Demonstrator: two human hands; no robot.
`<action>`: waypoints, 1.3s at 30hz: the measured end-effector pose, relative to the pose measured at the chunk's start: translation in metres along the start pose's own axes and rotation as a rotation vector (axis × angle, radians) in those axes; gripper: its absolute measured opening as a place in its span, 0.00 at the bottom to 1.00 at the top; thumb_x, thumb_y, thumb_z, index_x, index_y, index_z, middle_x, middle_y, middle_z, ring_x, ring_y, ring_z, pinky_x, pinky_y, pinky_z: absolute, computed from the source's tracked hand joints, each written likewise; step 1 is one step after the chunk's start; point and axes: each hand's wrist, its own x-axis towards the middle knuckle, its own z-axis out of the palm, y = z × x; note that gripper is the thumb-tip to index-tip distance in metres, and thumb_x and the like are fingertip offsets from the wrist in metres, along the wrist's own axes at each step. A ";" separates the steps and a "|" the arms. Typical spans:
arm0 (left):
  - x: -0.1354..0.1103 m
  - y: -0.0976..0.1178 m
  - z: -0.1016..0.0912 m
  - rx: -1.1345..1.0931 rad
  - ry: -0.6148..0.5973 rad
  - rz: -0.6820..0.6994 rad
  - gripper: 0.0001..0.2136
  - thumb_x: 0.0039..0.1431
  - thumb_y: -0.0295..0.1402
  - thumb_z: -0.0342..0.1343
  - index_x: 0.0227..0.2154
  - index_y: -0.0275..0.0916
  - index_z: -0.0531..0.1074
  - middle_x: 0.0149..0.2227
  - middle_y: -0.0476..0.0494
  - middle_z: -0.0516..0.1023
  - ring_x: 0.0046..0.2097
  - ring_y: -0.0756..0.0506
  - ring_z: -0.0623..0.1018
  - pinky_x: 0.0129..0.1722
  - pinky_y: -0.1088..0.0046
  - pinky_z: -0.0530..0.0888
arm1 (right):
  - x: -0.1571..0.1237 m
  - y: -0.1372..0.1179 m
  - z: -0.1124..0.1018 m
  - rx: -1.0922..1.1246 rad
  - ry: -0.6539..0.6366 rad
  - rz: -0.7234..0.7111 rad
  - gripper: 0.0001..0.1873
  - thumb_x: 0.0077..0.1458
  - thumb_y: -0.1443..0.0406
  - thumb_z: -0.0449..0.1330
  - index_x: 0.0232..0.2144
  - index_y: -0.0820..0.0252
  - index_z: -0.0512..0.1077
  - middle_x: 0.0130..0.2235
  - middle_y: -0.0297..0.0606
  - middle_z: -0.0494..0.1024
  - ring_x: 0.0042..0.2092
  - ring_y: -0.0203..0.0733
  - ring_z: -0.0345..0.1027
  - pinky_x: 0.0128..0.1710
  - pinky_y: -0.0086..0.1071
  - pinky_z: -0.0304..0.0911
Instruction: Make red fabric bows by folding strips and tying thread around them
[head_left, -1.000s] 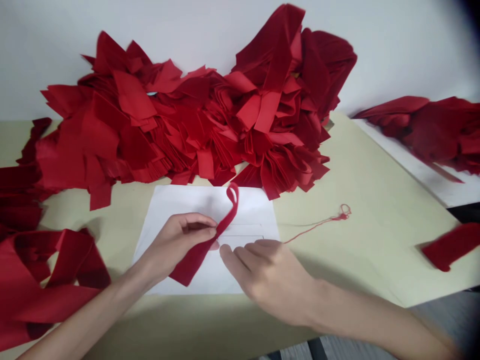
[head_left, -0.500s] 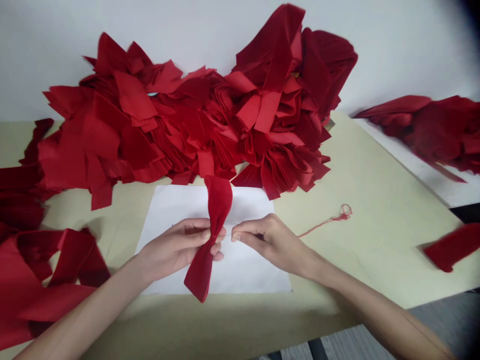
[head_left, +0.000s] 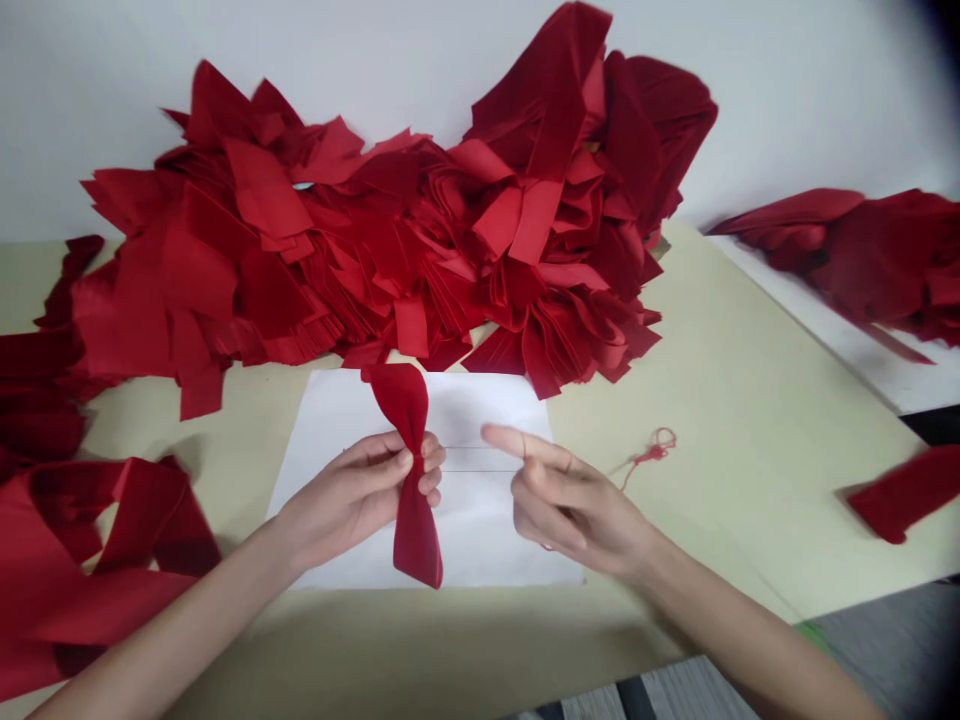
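My left hand is shut on the pinched waist of a red velvet ribbon bow, which stands upright over a white paper sheet. Its upper loop and lower tail stick out past my fingers, and the fingers hide the waist. My right hand hangs a little to the right of the bow, apart from it, with the fingers spread and nothing visible in them. Beyond it, a tangled red thread lies on the table.
A large heap of cut red fabric strips lies against the white wall behind the paper. More red strips lie at the lower left of the pale green table. At right are a white board with red cloth and a single red strip.
The ribbon has gone from a loose loop to a pinched bow and turned upright. My right hand has let go of the waist and moved right. The thread tangle has shifted slightly.
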 end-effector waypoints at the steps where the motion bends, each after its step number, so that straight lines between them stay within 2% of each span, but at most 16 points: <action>1: 0.000 -0.001 0.000 0.000 0.007 0.003 0.08 0.63 0.25 0.49 0.34 0.34 0.74 0.34 0.46 0.62 0.34 0.53 0.67 0.39 0.74 0.69 | 0.000 0.001 0.003 -0.068 0.093 0.003 0.21 0.64 0.60 0.48 0.59 0.52 0.61 0.15 0.21 0.54 0.17 0.27 0.42 0.19 0.25 0.44; 3: 0.000 -0.003 0.001 0.014 0.028 0.026 0.09 0.63 0.24 0.49 0.34 0.35 0.75 0.35 0.46 0.62 0.35 0.53 0.66 0.39 0.74 0.68 | 0.002 0.002 0.008 -0.316 0.223 0.019 0.23 0.65 0.62 0.46 0.61 0.53 0.57 0.17 0.23 0.55 0.19 0.29 0.46 0.21 0.25 0.47; 5: 0.000 -0.004 0.002 0.037 0.063 0.070 0.10 0.63 0.25 0.49 0.33 0.36 0.75 0.36 0.46 0.62 0.35 0.52 0.66 0.39 0.74 0.68 | 0.004 0.003 0.012 -0.618 0.284 0.021 0.22 0.65 0.63 0.45 0.60 0.54 0.60 0.18 0.24 0.55 0.21 0.30 0.47 0.23 0.26 0.49; 7: 0.000 -0.002 0.002 0.063 0.113 0.107 0.10 0.64 0.25 0.48 0.32 0.37 0.75 0.37 0.46 0.62 0.36 0.52 0.66 0.40 0.74 0.67 | 0.004 0.004 0.013 -0.870 0.307 0.004 0.20 0.64 0.64 0.46 0.55 0.55 0.66 0.20 0.25 0.55 0.21 0.30 0.45 0.25 0.27 0.49; 9: 0.000 -0.002 0.003 0.078 0.146 0.124 0.10 0.63 0.25 0.49 0.31 0.37 0.75 0.39 0.47 0.63 0.36 0.52 0.67 0.40 0.74 0.67 | 0.004 0.004 0.012 -0.997 0.294 -0.010 0.16 0.64 0.65 0.46 0.46 0.58 0.71 0.22 0.27 0.61 0.22 0.29 0.46 0.26 0.28 0.50; 12: -0.001 -0.005 0.004 0.023 0.083 0.105 0.07 0.61 0.27 0.53 0.31 0.37 0.75 0.38 0.47 0.66 0.34 0.53 0.68 0.39 0.75 0.67 | 0.005 0.001 0.008 -0.862 0.221 -0.063 0.14 0.64 0.63 0.47 0.32 0.60 0.70 0.29 0.32 0.67 0.26 0.30 0.53 0.30 0.28 0.53; 17: -0.001 -0.016 0.011 -0.148 -0.125 -0.033 0.03 0.58 0.30 0.58 0.31 0.36 0.73 0.28 0.49 0.66 0.31 0.52 0.69 0.35 0.76 0.67 | 0.007 0.002 0.006 -0.212 0.078 -0.183 0.18 0.62 0.58 0.51 0.24 0.61 0.64 0.40 0.40 0.67 0.34 0.33 0.59 0.32 0.29 0.57; 19: -0.001 -0.019 0.015 -0.174 -0.167 -0.061 0.03 0.59 0.30 0.57 0.32 0.37 0.73 0.28 0.50 0.65 0.31 0.53 0.69 0.35 0.75 0.68 | 0.007 0.006 0.008 0.034 0.024 -0.174 0.17 0.61 0.59 0.53 0.22 0.61 0.61 0.38 0.38 0.68 0.30 0.30 0.60 0.28 0.26 0.56; 21: 0.000 -0.021 0.018 -0.178 -0.205 -0.077 0.03 0.60 0.30 0.56 0.33 0.36 0.72 0.27 0.50 0.64 0.30 0.53 0.69 0.35 0.74 0.68 | 0.005 0.010 0.010 0.200 -0.059 -0.137 0.15 0.61 0.60 0.53 0.24 0.59 0.59 0.30 0.33 0.68 0.24 0.28 0.58 0.22 0.24 0.52; 24: -0.002 -0.027 0.018 -0.154 -0.231 -0.120 0.05 0.59 0.32 0.56 0.32 0.35 0.72 0.26 0.51 0.64 0.28 0.53 0.68 0.35 0.73 0.68 | 0.004 0.010 0.009 0.167 -0.121 -0.077 0.14 0.62 0.60 0.52 0.26 0.59 0.60 0.22 0.28 0.62 0.22 0.29 0.55 0.20 0.24 0.48; 29: -0.004 -0.040 0.014 -0.076 -0.194 -0.166 0.09 0.57 0.35 0.59 0.28 0.34 0.71 0.24 0.49 0.66 0.27 0.52 0.68 0.33 0.72 0.68 | 0.005 -0.004 0.011 -0.136 -0.099 0.022 0.18 0.61 0.57 0.53 0.23 0.62 0.62 0.20 0.26 0.55 0.22 0.28 0.47 0.22 0.27 0.44; 34: -0.003 -0.040 0.015 -0.046 -0.163 -0.179 0.07 0.54 0.34 0.60 0.27 0.35 0.74 0.23 0.48 0.68 0.26 0.50 0.69 0.31 0.71 0.67 | 0.004 -0.015 -0.001 -0.287 0.022 0.061 0.18 0.58 0.58 0.54 0.20 0.60 0.61 0.20 0.28 0.54 0.22 0.29 0.47 0.21 0.28 0.43; 36: -0.005 -0.035 0.013 -0.041 -0.241 -0.252 0.09 0.55 0.35 0.60 0.23 0.36 0.75 0.19 0.48 0.67 0.24 0.49 0.69 0.29 0.70 0.67 | 0.001 -0.020 -0.020 -0.366 0.178 -0.008 0.17 0.57 0.59 0.55 0.19 0.60 0.61 0.20 0.28 0.56 0.22 0.30 0.47 0.20 0.28 0.42; 37: -0.006 -0.033 0.011 -0.036 -0.287 -0.286 0.11 0.55 0.36 0.59 0.22 0.36 0.75 0.18 0.48 0.66 0.23 0.48 0.68 0.28 0.70 0.67 | 0.000 -0.023 -0.031 -0.413 0.315 -0.100 0.18 0.56 0.59 0.55 0.18 0.59 0.60 0.20 0.28 0.56 0.21 0.29 0.46 0.19 0.28 0.42; 38: -0.007 -0.030 0.009 -0.032 -0.309 -0.301 0.11 0.55 0.36 0.59 0.22 0.36 0.75 0.17 0.47 0.66 0.23 0.48 0.69 0.28 0.69 0.67 | -0.001 -0.026 -0.042 -0.480 0.446 -0.133 0.18 0.56 0.60 0.55 0.18 0.59 0.58 0.19 0.28 0.55 0.20 0.29 0.43 0.18 0.28 0.41; 39: -0.007 -0.027 0.007 -0.035 -0.283 -0.278 0.10 0.55 0.36 0.59 0.22 0.36 0.76 0.18 0.47 0.67 0.24 0.48 0.69 0.28 0.70 0.67 | -0.001 -0.029 -0.050 -0.589 0.500 -0.129 0.18 0.58 0.60 0.53 0.18 0.59 0.59 0.20 0.28 0.56 0.20 0.29 0.45 0.18 0.28 0.43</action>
